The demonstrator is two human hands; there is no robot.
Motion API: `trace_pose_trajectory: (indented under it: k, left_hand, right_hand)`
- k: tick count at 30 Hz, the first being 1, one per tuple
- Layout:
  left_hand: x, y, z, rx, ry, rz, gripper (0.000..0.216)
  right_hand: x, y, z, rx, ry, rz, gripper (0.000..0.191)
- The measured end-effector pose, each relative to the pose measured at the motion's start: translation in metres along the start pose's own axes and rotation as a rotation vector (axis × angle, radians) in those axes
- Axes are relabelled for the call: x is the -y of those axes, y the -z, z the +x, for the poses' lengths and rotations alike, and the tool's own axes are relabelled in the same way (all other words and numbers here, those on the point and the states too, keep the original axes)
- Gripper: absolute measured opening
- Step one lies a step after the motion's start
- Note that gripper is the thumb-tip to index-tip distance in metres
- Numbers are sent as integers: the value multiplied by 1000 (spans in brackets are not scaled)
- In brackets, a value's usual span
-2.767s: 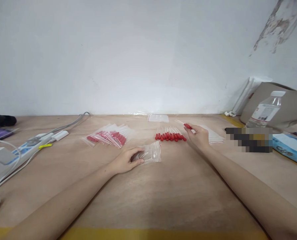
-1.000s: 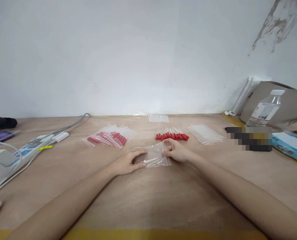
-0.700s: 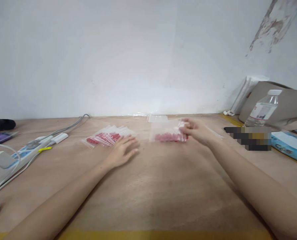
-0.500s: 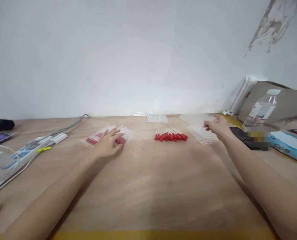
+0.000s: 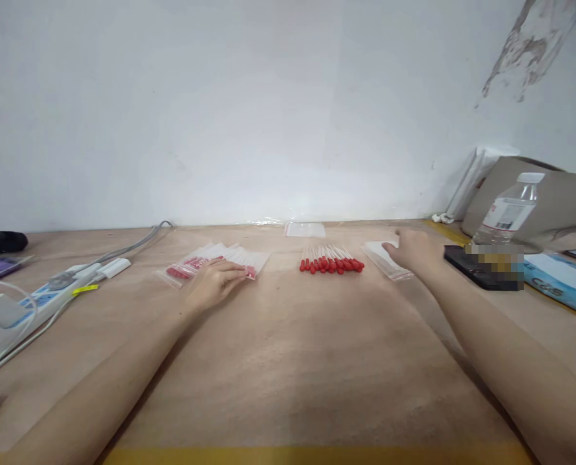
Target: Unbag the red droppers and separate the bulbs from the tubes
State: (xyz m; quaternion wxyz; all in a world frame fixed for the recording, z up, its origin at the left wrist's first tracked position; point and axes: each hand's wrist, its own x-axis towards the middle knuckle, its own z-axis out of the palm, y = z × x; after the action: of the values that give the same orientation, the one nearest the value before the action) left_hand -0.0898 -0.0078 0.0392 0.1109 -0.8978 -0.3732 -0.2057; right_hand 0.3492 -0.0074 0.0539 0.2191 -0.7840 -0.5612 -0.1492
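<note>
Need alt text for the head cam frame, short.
A person's left hand rests on a pile of clear bags filled with red-bulbed droppers, and the right hand touches a stack of empty clear bags, on a wooden table. A row of loose red-bulbed droppers lies between them.

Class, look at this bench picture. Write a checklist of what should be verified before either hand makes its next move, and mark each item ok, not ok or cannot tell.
1. Left hand rests on the pile of filled bags: ok.
2. Right hand lies on the stack of empty bags: ok.
3. Right hand has pinched just one bag: cannot tell, the hand hides it.
4. Loose red-bulb droppers lie in one neat row between the hands, untouched: ok.
5. Filled bags are sealed shut: cannot tell, too small to see.
6. Water bottle stands upright, apart from the right hand: ok.
</note>
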Motion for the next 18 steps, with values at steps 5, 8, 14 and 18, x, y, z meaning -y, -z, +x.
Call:
trace_pose_trajectory:
  k: [5,8,14,18]
  left_hand:
    - [-49,-18,4,-100,-2,-94,23]
    - [-79,-24,6,-120,17,-245,20]
    - [-111,-25,4,-78,-43,-495,18]
    - [-108,-22,0,-69,-32,-494,21]
  right_hand:
    - [78,5,-61,-13,473,385,20]
    - [104,-3,-96,-23,774,572,18]
    - [116,-21,-122,-1,1069,700,16]
    - [113,-32,-119,-28,1105,698,14]
